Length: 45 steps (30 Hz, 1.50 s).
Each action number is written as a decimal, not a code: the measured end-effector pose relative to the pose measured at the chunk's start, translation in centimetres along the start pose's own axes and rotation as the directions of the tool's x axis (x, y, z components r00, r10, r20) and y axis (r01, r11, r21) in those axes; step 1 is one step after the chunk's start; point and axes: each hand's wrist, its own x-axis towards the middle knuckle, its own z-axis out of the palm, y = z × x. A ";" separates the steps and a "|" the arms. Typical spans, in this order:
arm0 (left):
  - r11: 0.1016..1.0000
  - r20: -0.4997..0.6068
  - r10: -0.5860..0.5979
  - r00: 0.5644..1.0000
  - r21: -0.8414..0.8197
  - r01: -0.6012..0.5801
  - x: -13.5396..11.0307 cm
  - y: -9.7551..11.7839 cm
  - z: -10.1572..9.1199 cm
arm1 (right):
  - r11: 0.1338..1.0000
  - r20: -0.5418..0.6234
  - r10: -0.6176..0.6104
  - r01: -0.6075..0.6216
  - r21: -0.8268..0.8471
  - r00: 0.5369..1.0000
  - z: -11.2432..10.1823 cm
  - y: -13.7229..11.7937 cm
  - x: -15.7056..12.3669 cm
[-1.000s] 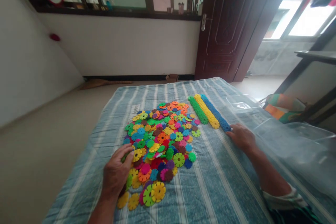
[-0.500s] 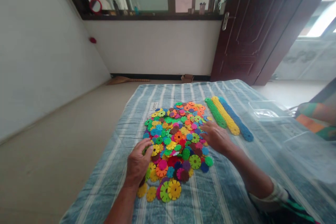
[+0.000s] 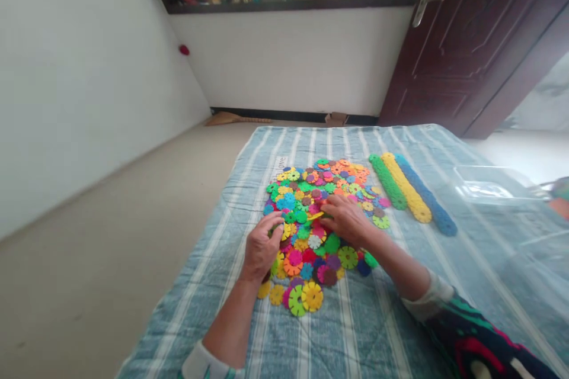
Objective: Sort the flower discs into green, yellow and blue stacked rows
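Observation:
A heap of colourful plastic snowflake discs [image 3: 320, 195] lies on a blue striped cloth [image 3: 377, 320]. My left hand [image 3: 262, 246] rests on the heap's left edge with fingers curled, a green disc peeking between them. My right hand [image 3: 344, 219] lies over the middle of the heap and pinches a yellow disc [image 3: 316, 215] at its fingertips. To the right of the heap lie three rows of joined discs side by side: a green row [image 3: 388, 182], a yellow row [image 3: 406, 188] and a blue row [image 3: 429, 196].
A clear plastic container [image 3: 493, 185] sits on the cloth at the right. Beyond the cloth are bare floor [image 3: 111, 237], a white wall, a dark wooden door [image 3: 462, 41] and a window sill with small items.
My right hand has moved from the blue row's near end leftward onto the heap and picked up a yellow disc. The view has turned left. My left hand stayed at the heap's left edge.

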 end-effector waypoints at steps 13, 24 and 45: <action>0.721 0.052 -0.334 0.941 -0.629 0.290 -0.4 1.7 0.6 | 0.968 -0.010 -0.252 0.252 0.023 0.968 0.5 -3.9 -5.4; 0.920 -0.013 -0.256 0.967 -0.311 0.239 -0.3 1.0 -0.4 | 0.994 -0.208 -0.100 0.088 -0.066 0.973 0.5 -2.3 -5.4; 0.902 -0.069 0.350 0.934 0.295 -0.316 0.3 0.6 -0.7 | 0.989 -0.466 -0.116 0.147 0.032 0.877 -0.4 -2.5 -7.8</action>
